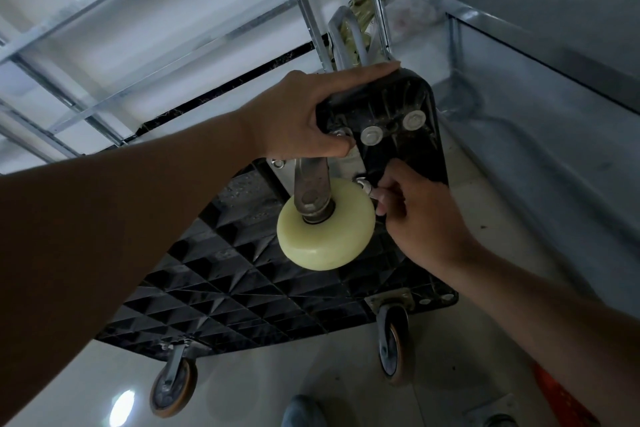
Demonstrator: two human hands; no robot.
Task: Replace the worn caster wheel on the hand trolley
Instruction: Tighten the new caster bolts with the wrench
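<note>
The black hand trolley (242,270) stands tipped up with its ribbed underside facing me. A cream caster wheel (327,236) in a metal fork (310,187) sits on its mounting plate near the trolley's upper corner. My left hand (304,114) grips that corner, with the thumb on the plate and the fingers over the edge. My right hand (412,211) pinches a small metal bolt or nut (369,188) at the plate's right side, beside the wheel.
Two orange-rimmed caster wheels (173,388) (393,343) hang at the trolley's lower edge. The trolley's folded metal handle (341,35) lies behind it. Metal shelf frames (519,31) surround the spot. A loose metal plate (491,407) and an orange object (557,395) lie on the floor.
</note>
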